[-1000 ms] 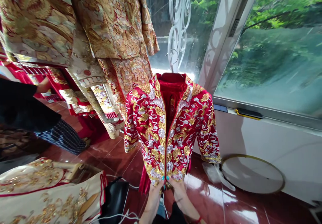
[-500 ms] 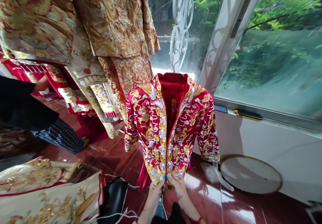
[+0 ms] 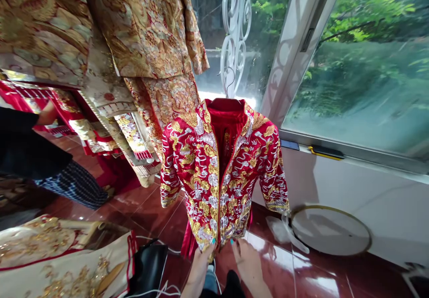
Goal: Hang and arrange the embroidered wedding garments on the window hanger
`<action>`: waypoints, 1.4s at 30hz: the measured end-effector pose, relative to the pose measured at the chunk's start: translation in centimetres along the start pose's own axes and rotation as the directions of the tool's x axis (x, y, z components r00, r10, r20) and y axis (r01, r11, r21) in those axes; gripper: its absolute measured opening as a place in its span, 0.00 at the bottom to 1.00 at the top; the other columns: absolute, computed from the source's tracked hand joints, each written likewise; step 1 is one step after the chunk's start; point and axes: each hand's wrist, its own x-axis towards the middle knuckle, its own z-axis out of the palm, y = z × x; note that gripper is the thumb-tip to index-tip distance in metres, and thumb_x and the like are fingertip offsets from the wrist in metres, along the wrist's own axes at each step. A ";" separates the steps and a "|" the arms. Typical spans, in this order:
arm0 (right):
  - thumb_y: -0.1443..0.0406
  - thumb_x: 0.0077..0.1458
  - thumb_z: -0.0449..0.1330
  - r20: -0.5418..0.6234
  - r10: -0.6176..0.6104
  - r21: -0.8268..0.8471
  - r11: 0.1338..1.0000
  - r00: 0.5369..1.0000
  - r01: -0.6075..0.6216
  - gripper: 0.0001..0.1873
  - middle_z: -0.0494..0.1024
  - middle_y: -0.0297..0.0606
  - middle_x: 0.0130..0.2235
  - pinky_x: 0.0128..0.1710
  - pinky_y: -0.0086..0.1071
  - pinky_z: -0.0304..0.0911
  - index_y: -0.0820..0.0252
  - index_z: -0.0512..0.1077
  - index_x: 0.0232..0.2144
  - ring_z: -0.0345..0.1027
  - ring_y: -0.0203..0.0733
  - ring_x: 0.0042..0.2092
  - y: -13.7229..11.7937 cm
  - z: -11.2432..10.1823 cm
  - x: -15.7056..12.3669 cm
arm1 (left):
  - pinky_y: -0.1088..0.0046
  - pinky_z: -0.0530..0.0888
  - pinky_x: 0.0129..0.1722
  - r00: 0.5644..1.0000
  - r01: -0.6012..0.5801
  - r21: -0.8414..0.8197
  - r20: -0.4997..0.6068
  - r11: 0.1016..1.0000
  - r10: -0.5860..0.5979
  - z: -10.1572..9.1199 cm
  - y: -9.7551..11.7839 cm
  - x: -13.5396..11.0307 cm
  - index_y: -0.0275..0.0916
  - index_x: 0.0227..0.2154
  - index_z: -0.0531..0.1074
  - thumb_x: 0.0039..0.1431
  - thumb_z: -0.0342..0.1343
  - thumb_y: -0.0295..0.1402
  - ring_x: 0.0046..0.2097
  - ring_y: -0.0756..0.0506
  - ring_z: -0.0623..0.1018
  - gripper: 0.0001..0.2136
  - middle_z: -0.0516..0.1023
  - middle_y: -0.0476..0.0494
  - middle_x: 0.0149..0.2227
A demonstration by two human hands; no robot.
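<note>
Left grip (image 3: 202,259) pinches one red jacket (image 3: 204,173) — right grip (image 3: 247,260) near its hem (image 3: 237,233), hold unclear.

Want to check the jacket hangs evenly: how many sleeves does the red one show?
2. On the red jacket, the image-left sleeve and image-right sleeve hang at either side; neither is fully hidden.

Gold garments (image 3: 150,30) are crowding the red jacket (image 3: 197,186) at the left end of its hanger (image 3: 227,103); off the right end, room is stretching above the round frame (image 3: 330,233).
</note>
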 end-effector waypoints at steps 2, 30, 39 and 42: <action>0.57 0.56 0.54 0.027 -0.095 -0.190 0.977 0.995 0.098 0.11 0.78 0.42 0.34 0.38 0.37 0.59 0.56 0.71 0.30 0.72 0.48 0.37 -0.9 0.3 -0.6 | 0.61 0.75 0.46 1.000 0.018 0.005 0.025 1.000 -0.019 0.2 0.1 -0.3 0.37 0.31 0.80 0.31 0.74 0.37 0.40 0.34 0.82 0.19 0.84 0.38 0.33; 0.69 0.52 0.54 0.098 -0.247 -0.472 0.841 0.964 0.263 0.10 0.76 0.37 0.27 0.30 0.30 0.47 0.59 0.72 0.22 0.64 0.37 0.29 -2.2 0.5 0.9 | 0.63 0.76 0.44 0.998 0.035 0.008 0.045 0.999 -0.035 0.4 -0.9 -0.1 0.35 0.31 0.81 0.28 0.75 0.39 0.39 0.35 0.82 0.22 0.84 0.38 0.31; 0.63 0.40 0.64 0.095 0.074 0.230 0.969 0.993 -0.094 0.10 0.68 0.32 0.20 0.30 0.31 0.54 0.57 0.68 0.15 0.60 0.37 0.26 -1.8 1.1 1.2 | 0.63 0.76 0.42 0.999 0.048 0.030 0.019 0.998 -0.049 -0.2 -1.4 0.7 0.35 0.30 0.80 0.24 0.75 0.43 0.37 0.35 0.82 0.26 0.83 0.38 0.30; 0.54 0.40 0.64 0.193 0.169 0.410 0.881 0.967 -0.236 0.14 0.70 0.34 0.21 0.25 0.31 0.56 0.57 0.69 0.19 0.62 0.38 0.23 -1.2 1.3 0.6 | 0.65 0.76 0.39 0.998 0.040 0.013 0.050 0.999 -0.041 -0.4 -1.2 0.9 0.34 0.30 0.80 0.25 0.75 0.44 0.34 0.38 0.81 0.26 0.83 0.38 0.31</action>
